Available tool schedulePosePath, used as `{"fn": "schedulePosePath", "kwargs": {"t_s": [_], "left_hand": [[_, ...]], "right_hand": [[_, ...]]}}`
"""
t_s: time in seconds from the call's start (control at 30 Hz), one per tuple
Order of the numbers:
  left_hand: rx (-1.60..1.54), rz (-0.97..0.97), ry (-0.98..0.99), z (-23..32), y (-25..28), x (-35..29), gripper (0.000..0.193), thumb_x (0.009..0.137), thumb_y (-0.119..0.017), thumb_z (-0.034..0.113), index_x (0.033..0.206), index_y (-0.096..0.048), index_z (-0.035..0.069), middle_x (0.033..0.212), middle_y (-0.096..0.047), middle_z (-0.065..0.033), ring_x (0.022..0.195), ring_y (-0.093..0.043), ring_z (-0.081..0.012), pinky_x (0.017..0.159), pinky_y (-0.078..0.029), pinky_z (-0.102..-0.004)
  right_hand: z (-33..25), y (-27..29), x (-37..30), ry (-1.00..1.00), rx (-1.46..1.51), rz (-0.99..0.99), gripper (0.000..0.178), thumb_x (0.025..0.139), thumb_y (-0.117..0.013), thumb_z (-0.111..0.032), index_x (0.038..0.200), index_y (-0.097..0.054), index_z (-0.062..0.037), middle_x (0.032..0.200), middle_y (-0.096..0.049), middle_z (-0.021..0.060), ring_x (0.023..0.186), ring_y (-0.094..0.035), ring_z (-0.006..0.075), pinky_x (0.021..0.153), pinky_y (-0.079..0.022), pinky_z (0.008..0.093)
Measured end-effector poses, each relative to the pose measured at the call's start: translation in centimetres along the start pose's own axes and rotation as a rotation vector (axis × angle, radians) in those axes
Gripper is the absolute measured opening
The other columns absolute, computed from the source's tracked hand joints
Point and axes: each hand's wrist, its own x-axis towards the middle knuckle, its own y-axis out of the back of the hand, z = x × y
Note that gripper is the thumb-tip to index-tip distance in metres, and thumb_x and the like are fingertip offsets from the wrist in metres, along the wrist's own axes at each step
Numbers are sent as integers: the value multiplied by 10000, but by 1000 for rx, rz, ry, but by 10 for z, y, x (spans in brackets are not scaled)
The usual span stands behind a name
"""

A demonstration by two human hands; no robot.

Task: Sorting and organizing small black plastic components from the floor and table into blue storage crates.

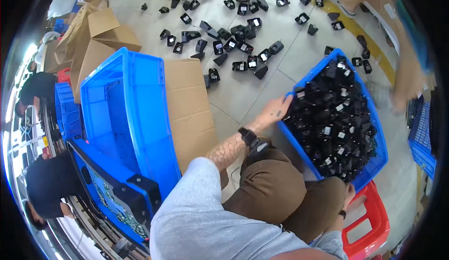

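Observation:
A blue plastic bin (380,133) heaped with small black plastic housings (334,124), some with white labels, stands tilted in view at my right. My left hand (277,111), with a dark band on its wrist, is closed on the bin's left rim. At the bin's near end is my right hand (350,195), against or very close to the rim. My knee partly covers that hand, and its fingers do not show clearly.
More black housings (243,47) lie scattered over the tiled floor ahead. A large blue crate (147,101) and flattened cardboard (189,105) are at my left. A red plastic stool (383,218) stands near my right. Another person's leg (404,73) is at far right; people (51,185) sit at left.

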Motion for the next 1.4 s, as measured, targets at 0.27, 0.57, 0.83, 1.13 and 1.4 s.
{"fn": "schedulePosePath", "kwargs": {"t_s": [0.27, 0.57, 0.83, 1.13, 1.4], "left_hand": [[598, 1261, 67, -155, 183, 131, 562, 882, -534, 445, 1390, -429, 229, 1427, -300, -270, 1355, -185, -467, 1022, -208, -676], [506, 789, 281, -196, 174, 137, 537, 901, -481, 536, 1359, -450, 259, 1473, -267, -273, 1293, -320, -497, 976, -353, -616], [542, 1012, 71, -171, 117, 71, 515, 885, -542, 406, 1338, -495, 167, 1380, -425, -218, 1284, -338, -432, 1040, -292, -566], [245, 1078, 424, -180, 103, 77, 649, 925, -473, 500, 1469, -301, 192, 1438, -295, -304, 1295, -282, -479, 1055, -244, -563], [419, 970, 157, -168, 135, 94, 697, 863, -510, 594, 1468, -305, 316, 1517, -254, -174, 1340, -263, -433, 1054, -190, -632]], "right_hand": [[-125, 84, 75, 264, 200, 419, 267, 970, -530, -144, 1133, -621, 48, 1026, -674, 102, 916, -620, 173, 840, -486, 307], [-474, 52, 79, 603, 173, -445, 317, 928, -553, -150, 1217, -572, -21, 1039, -614, 51, 968, -573, 132, 872, -432, 268], [-630, -183, 184, 602, -111, -498, 873, 772, -605, -636, 1467, -314, -193, 1369, -417, 236, 1261, -411, 381, 976, -405, 465], [-641, -350, 138, 657, -191, -209, 864, 755, -571, -703, 1435, -390, -201, 1444, -294, 293, 1321, -300, 455, 1087, -277, 501], [-635, -311, 134, 1109, -420, -392, 1167, 589, -801, -545, 1507, -129, -287, 1524, -166, 218, 1368, -219, 459, 1063, -315, 557]]}}
